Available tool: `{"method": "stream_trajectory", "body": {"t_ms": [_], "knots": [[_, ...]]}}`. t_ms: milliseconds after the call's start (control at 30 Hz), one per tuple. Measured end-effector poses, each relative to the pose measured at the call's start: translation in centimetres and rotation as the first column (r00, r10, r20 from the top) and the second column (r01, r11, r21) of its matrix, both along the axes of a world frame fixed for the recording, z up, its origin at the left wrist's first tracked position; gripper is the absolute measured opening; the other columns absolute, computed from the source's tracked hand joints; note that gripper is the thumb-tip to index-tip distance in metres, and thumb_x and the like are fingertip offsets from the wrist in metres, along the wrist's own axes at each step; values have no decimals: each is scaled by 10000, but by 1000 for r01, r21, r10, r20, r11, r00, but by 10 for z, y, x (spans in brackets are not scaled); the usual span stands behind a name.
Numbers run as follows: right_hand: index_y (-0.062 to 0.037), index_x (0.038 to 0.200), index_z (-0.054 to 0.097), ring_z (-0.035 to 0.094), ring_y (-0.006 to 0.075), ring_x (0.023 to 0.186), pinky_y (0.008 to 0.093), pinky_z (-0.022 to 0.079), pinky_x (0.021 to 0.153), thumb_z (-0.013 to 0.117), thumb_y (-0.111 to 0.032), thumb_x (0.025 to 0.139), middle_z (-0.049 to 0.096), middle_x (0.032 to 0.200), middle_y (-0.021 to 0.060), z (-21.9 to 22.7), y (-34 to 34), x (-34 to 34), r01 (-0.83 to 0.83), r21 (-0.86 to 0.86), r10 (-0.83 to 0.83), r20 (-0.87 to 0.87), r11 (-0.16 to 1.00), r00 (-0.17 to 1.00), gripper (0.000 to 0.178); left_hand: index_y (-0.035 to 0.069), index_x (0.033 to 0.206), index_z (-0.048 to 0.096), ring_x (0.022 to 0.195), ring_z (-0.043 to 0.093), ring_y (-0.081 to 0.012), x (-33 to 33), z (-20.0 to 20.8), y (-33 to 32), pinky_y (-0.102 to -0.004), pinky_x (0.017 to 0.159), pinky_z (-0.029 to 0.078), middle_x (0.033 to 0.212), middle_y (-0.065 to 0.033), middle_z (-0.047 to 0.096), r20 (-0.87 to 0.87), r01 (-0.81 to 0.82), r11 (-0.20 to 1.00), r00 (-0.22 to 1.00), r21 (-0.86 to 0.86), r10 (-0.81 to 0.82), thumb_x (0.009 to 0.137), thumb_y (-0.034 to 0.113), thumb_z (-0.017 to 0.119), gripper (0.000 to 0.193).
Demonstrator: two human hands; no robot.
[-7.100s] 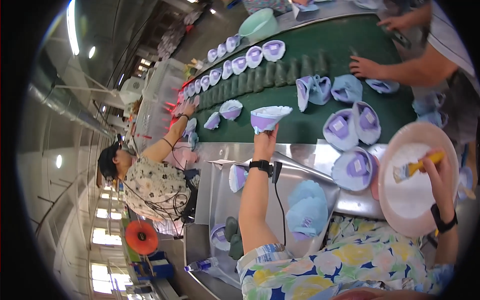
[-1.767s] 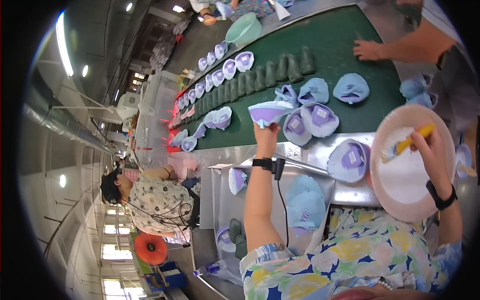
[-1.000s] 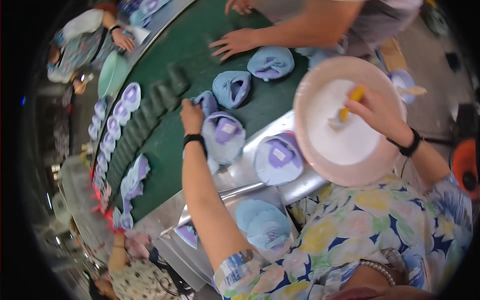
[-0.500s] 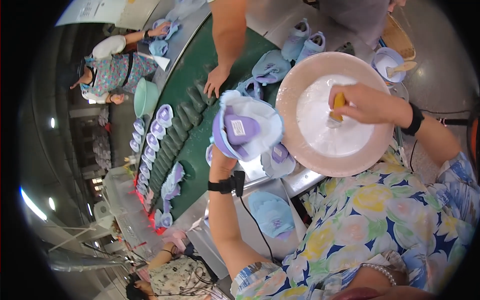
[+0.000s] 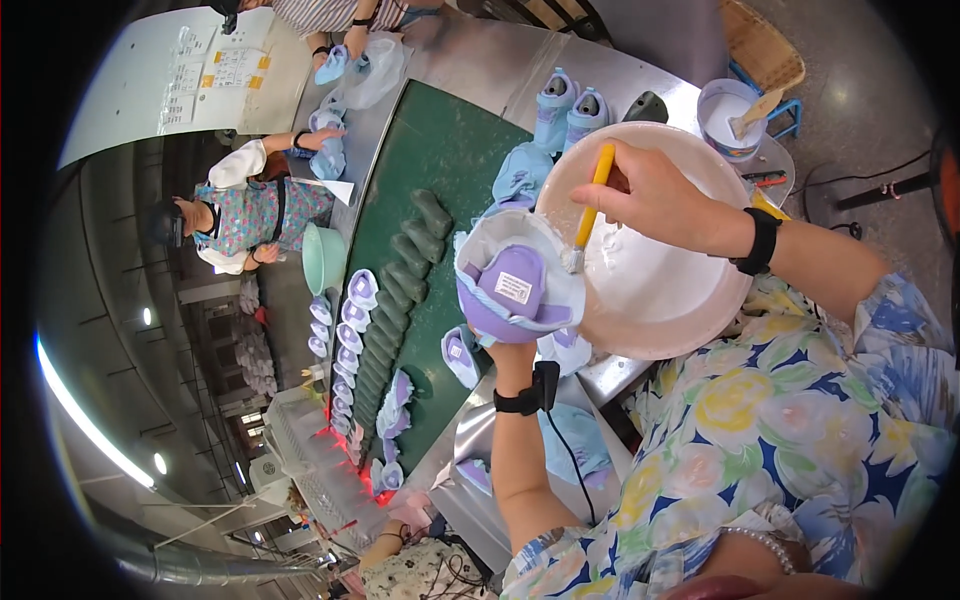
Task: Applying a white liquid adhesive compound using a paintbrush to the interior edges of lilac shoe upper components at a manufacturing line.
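My left hand (image 5: 512,357) holds up a light blue and purple shoe upper (image 5: 480,314), its opening toward me and a white label inside. The fingers of that hand are mostly hidden beneath the upper. Closed round a yellow-handled brush (image 5: 597,190), my right hand (image 5: 665,200) is above a wide pale pink basin (image 5: 728,300). White liquid (image 5: 640,275) lies in the basin. At the upper's right edge, the bristles appear to touch the pale lining.
A green belt (image 5: 465,135) carries a row of dark shoe lasts (image 5: 397,285) and purple-blue uppers (image 5: 355,315). Beyond the basin are two blue shoes (image 5: 556,108) and a white pail (image 5: 712,100) with a brush. A co-worker (image 5: 240,210) stands across the belt, near a mint basin (image 5: 324,262).
My right hand has lifted the brush from the white liquid and brought it left to the upper. Another person's arm over the belt is gone from view. The whole view has shifted.
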State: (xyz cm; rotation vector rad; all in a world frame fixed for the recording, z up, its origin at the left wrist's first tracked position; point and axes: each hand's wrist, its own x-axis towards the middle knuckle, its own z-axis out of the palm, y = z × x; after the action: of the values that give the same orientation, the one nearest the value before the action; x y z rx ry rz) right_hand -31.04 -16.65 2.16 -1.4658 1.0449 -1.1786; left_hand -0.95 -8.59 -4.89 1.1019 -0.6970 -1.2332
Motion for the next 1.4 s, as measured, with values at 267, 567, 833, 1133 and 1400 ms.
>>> {"method": "stream_trajectory", "body": {"t_ms": [267, 567, 833, 1133, 1400], "knots": [[23, 864, 554, 600, 149, 589, 276, 468, 525, 658, -237, 875, 625, 707, 107, 6, 21, 12, -106, 180, 91, 88, 978, 992, 280, 19, 1332, 455, 1127, 567, -231, -33, 25, -15, -344, 953, 473, 1267, -103, 536, 537, 49, 874, 805, -483, 252, 904, 142, 597, 468], [-56, 979, 549, 627, 177, 760, 303, 480, 671, 641, -168, 896, 638, 847, 80, 7, -2, -6, -217, -277, 242, 57, 936, 969, 167, 79, 1347, 455, 1136, 576, -251, 5, 29, -8, -443, 973, 490, 1278, -75, 559, -134, 257, 950, 963, 175, -236, 907, 254, 600, 495], [-63, 988, 537, 617, 325, 809, 397, 490, 707, 622, -213, 892, 603, 856, 101, 17, -3, 32, -411, -703, 472, -121, 580, 873, 198, 99, 1337, 487, 1173, 565, -272, -33, 16, 2, -467, 1001, 472, 1300, -99, 565, -537, 446, 855, 805, 266, -253, 909, 372, 570, 514], [-19, 974, 515, 620, 341, 732, 395, 456, 645, 627, -194, 878, 622, 791, 148, 14, -13, 0, -491, -238, 438, -243, 838, 865, 229, 103, 1338, 486, 1188, 552, -271, -28, 23, 13, -468, 1006, 474, 1314, -95, 551, -467, 257, 960, 867, 114, -176, 953, 365, 510, 466], [-39, 1002, 518, 615, 333, 775, 389, 463, 683, 610, -156, 890, 633, 841, 148, 17, -16, 8, -380, -520, 342, -172, 765, 924, 186, 96, 1353, 446, 1181, 550, -257, -35, 42, 4, -451, 970, 507, 1307, -100, 535, -286, 344, 938, 902, 28, -323, 976, 254, 487, 411]]}}
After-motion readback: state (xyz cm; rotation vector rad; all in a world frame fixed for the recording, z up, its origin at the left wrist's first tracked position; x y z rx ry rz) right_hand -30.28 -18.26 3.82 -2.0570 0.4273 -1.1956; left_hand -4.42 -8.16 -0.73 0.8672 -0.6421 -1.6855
